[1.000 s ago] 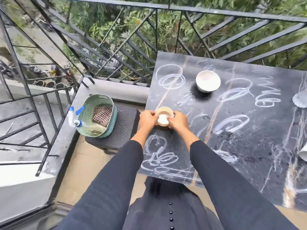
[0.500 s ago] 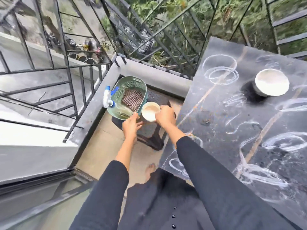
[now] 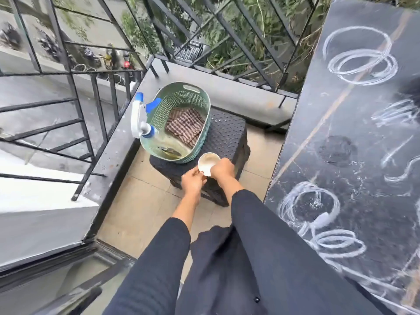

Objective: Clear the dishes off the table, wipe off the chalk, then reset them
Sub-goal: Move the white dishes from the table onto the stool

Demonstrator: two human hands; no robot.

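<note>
Both hands curl round the small bowl, the left hand at its 7 o'clock side and the right hand at its 4 o'clock rim. The bowl sits over the stool's near edge, just beside the basket at its 5 o'clock. The table edge is well apart at 3 o'clock. Half a second ago the left hand was off the bowl.

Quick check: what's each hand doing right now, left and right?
Left hand: closed, grip on the small white bowl at its near edge.
Right hand: closed, grip on the same bowl's rim.
</note>
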